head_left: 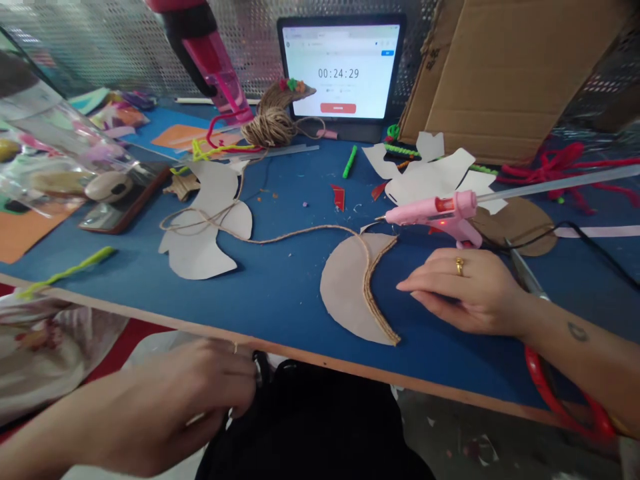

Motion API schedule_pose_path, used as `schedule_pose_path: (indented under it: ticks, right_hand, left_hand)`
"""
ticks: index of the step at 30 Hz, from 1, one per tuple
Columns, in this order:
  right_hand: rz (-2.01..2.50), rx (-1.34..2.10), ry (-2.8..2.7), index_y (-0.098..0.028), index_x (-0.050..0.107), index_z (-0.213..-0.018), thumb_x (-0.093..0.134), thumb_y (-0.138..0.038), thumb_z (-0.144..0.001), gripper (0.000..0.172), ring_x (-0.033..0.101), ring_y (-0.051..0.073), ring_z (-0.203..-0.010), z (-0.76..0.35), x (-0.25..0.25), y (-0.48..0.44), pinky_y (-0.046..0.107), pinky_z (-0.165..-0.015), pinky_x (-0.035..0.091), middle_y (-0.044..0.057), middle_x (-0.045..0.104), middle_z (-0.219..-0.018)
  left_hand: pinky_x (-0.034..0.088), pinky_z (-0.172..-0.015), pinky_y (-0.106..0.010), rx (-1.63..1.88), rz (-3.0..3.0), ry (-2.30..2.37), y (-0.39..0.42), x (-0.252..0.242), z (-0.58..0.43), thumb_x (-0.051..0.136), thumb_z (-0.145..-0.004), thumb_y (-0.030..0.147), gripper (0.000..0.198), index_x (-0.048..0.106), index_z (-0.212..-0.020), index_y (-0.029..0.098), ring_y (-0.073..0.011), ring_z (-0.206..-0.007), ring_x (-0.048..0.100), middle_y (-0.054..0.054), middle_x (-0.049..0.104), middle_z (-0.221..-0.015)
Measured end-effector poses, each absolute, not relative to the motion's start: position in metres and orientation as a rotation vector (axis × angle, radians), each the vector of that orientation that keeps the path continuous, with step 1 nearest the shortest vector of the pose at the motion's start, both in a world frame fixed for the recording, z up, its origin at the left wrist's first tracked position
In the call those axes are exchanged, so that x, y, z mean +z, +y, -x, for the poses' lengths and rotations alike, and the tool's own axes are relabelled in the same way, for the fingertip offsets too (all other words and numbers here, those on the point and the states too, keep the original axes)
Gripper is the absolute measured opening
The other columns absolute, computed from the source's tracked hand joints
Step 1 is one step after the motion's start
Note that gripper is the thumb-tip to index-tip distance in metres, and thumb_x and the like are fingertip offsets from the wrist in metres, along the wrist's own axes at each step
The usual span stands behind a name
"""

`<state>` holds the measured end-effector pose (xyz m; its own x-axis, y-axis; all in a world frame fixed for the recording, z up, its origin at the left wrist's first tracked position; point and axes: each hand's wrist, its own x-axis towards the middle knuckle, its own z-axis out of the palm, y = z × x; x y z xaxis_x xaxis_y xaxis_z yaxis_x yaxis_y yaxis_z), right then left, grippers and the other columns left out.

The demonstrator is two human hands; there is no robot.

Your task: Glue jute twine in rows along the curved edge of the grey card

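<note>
Jute-edged cardboard half-circle (345,293) lies just left of the right hand (463,290).

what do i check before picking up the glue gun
Pink glue gun red light on: ok
Glue stick in the gun: ok
Right hand apart from the nozzle: ok
Jute twine stuck to the cardboard half-circle: cannot tell
Left hand free, below the table edge: cannot tell
</note>
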<state>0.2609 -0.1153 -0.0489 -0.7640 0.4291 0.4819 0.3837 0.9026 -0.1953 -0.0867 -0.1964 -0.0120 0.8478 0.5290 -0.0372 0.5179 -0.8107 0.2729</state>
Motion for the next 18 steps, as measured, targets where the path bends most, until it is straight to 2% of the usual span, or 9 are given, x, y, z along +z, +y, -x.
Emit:
schedule_pose_path:
  ticks: [2, 4, 8, 11, 13, 15, 18]
  right_hand:
    - [0.626, 0.138, -2.495, -0.020, 0.065, -0.086, 0.059, -0.016, -0.083, 0.008, 0.058, 0.012, -0.064, -0.265, -0.047, -0.113, 0.025, -0.062, 0.047, -0.001, 0.068, -0.069]
    - [0.682, 0.192, -2.485, -0.021, 0.065, -0.079, 0.057, -0.020, -0.085, 0.009, 0.057, 0.011, -0.060, -0.269, -0.044, -0.111, 0.024, -0.060, 0.044, -0.002, 0.066, -0.065]
    - [0.867, 0.335, -2.679, -0.022, 0.064, -0.069, 0.053, -0.036, -0.088, 0.025, 0.055, 0.010, -0.054, -0.280, -0.030, -0.105, 0.025, -0.054, 0.038, -0.003, 0.061, -0.058]
    - [0.996, 0.337, -2.777, -0.021, 0.054, -0.054, 0.051, -0.045, -0.087, 0.041, 0.047, 0.009, -0.045, -0.293, -0.017, -0.098, 0.025, -0.048, 0.030, -0.004, 0.051, -0.046]
    - [1.098, 0.181, -2.759, -0.020, 0.048, -0.048, 0.049, -0.051, -0.087, 0.050, 0.040, 0.009, -0.041, -0.303, -0.011, -0.093, 0.026, -0.045, 0.025, -0.003, 0.046, -0.042]
    - [1.251, -0.128, -2.680, -0.020, 0.044, -0.046, 0.047, -0.060, -0.084, 0.055, 0.035, 0.010, -0.040, -0.312, -0.009, -0.087, 0.028, -0.044, 0.019, -0.001, 0.043, -0.041]
    - [1.439, -0.434, -2.511, -0.022, 0.045, -0.052, 0.049, -0.069, -0.078, 0.054, 0.032, 0.011, -0.042, -0.318, -0.014, -0.078, 0.028, -0.044, 0.015, 0.000, 0.042, -0.044]
  left_hand:
    - [0.039, -0.057, -0.016, 0.064, -2.540, 0.581, -0.170, 0.002, 0.068, 0.032, -0.079, 0.004, 0.029, 0.052, -0.066, 0.020, -0.0086, -0.057, 0.047, 0.004, 0.054, -0.059]
    - [0.036, -0.056, -0.020, 0.080, -2.538, 0.508, -0.147, 0.005, 0.051, 0.034, -0.078, 0.002, 0.028, 0.052, -0.066, 0.018, -0.0101, -0.058, 0.043, 0.003, 0.052, -0.059]
    - [0.037, -0.057, -0.026, 0.159, -2.690, 0.281, -0.115, -0.008, 0.020, 0.036, -0.077, 0.007, 0.025, 0.051, -0.061, 0.018, -0.0132, -0.060, 0.043, -0.001, 0.049, -0.059]
    - [0.044, -0.058, -0.028, 0.257, -2.854, 0.176, -0.106, -0.024, 0.005, 0.046, -0.080, 0.027, 0.021, 0.055, -0.064, 0.017, -0.0158, -0.063, 0.052, -0.003, 0.056, -0.066]
    - [0.052, -0.065, -0.033, 0.390, -3.077, 0.168, -0.108, -0.035, 0.004, 0.048, -0.084, 0.043, 0.034, 0.062, -0.075, 0.013, -0.0203, -0.073, 0.061, -0.008, 0.065, -0.076]
    - [0.056, -0.077, -0.037, 0.516, -3.302, 0.199, -0.113, -0.043, 0.009, 0.044, -0.089, 0.052, 0.051, 0.065, -0.095, 0.006, -0.0249, -0.087, 0.066, -0.016, 0.069, -0.093]
    - [0.057, -0.084, -0.036, 0.524, -3.416, 0.275, -0.119, -0.050, 0.017, 0.047, -0.091, 0.046, 0.051, 0.062, -0.109, 0.001, -0.0253, -0.097, 0.067, -0.019, 0.068, -0.105]
